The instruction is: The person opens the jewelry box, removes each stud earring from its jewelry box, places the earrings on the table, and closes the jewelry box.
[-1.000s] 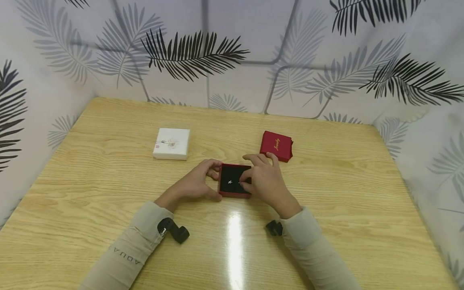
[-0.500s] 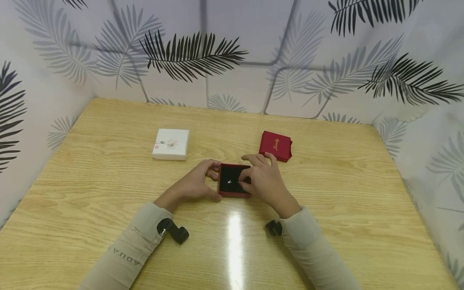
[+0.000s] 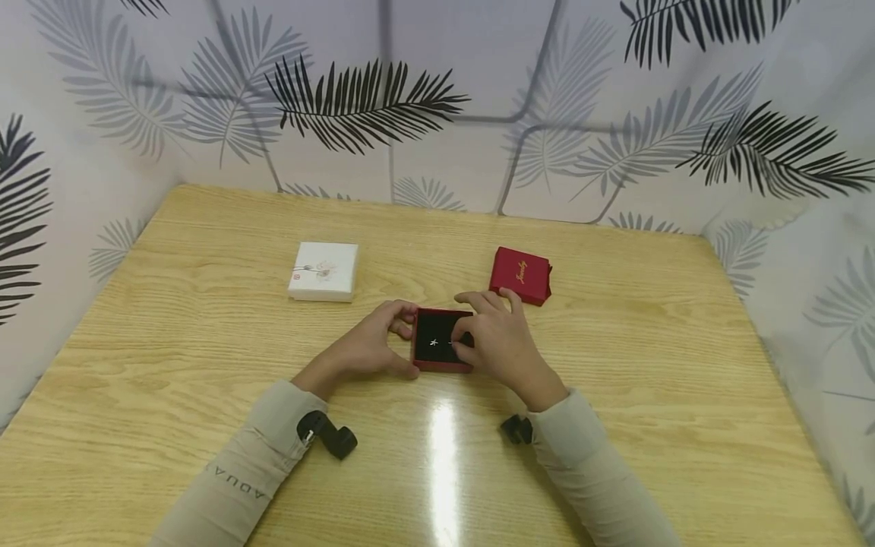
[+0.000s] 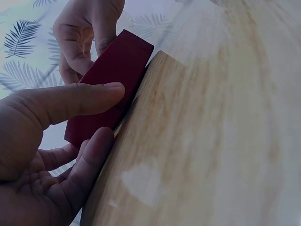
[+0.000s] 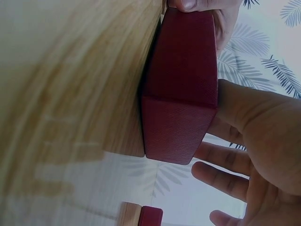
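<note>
A dark red jewelry box (image 3: 443, 368) with a black insert (image 3: 431, 323) lies open-topped on the table, centred between the hands. On the insert sits a small silver star-shaped earring (image 3: 434, 343). My left hand (image 3: 369, 342) grips the box's left end, thumb (image 4: 101, 96) along the near wall and fingers at the far corner. Over the right half, my right hand (image 3: 506, 342) brings thumb and forefinger together on a second small silver earring (image 3: 450, 343), mostly hidden by the fingertips. The right hand's other fingers (image 5: 221, 179) stay spread. In both wrist views the box's walls hide its inside.
Behind the right hand lies a red lid (image 3: 521, 275) with gold lettering. A white box (image 3: 324, 271) with a flower print stands at the back left. The wooden table (image 3: 171, 304) meets a leaf-patterned backdrop (image 3: 444, 167) behind.
</note>
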A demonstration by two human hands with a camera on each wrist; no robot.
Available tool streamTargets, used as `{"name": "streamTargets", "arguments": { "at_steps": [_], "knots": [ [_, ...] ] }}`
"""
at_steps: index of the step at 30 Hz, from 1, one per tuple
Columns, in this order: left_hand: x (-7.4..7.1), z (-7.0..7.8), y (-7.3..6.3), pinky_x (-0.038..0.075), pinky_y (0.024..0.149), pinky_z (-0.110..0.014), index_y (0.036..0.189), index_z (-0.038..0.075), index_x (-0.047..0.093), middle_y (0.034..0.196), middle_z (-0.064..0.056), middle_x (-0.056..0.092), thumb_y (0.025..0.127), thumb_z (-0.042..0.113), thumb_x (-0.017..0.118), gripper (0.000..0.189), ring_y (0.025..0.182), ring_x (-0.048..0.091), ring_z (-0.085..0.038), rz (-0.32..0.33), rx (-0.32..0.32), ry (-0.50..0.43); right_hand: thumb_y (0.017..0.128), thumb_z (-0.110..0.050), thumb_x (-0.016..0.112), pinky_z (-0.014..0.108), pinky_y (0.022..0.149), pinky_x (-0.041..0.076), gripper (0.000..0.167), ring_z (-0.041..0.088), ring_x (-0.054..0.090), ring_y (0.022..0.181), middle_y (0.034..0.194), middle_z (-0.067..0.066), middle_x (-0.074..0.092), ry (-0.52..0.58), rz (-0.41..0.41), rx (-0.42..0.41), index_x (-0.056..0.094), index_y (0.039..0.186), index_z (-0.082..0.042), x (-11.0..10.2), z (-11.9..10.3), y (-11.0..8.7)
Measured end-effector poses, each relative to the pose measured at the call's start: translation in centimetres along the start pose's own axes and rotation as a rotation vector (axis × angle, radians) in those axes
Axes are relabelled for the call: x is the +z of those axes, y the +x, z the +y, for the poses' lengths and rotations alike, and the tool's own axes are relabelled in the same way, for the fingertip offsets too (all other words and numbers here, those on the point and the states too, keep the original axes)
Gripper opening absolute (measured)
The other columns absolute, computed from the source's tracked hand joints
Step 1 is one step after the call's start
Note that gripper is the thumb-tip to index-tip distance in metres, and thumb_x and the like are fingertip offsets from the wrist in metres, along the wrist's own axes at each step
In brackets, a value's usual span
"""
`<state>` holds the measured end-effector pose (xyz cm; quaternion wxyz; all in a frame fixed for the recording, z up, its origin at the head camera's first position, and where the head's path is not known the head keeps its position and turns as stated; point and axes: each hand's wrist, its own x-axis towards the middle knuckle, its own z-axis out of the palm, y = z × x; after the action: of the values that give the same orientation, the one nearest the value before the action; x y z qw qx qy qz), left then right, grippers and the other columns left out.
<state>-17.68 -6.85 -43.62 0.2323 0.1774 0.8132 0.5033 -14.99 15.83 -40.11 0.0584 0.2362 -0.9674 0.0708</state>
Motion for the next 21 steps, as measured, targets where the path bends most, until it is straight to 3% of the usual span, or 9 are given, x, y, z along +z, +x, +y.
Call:
{"name": "streamTargets", "arguments": {
  "at_steps": [21],
  "knots": [
    [0.03, -0.26, 0.17, 0.043, 0.107, -0.043, 0.144, 0.009, 0.043, 0.138, -0.008, 0.05, 0.068, 0.008, 0.09, 0.09, 0.118, 0.054, -0.025, 0.002, 0.012, 0.007, 0.084, -0.026, 0.077, 0.059, 0.116, 0.03, 0.007, 0.027, 0.053, 0.13, 0.139, 0.007, 0.061, 0.029, -0.012, 0.01, 0.079, 0.085, -0.02, -0.01, 0.08, -0.02]
  ]
}}
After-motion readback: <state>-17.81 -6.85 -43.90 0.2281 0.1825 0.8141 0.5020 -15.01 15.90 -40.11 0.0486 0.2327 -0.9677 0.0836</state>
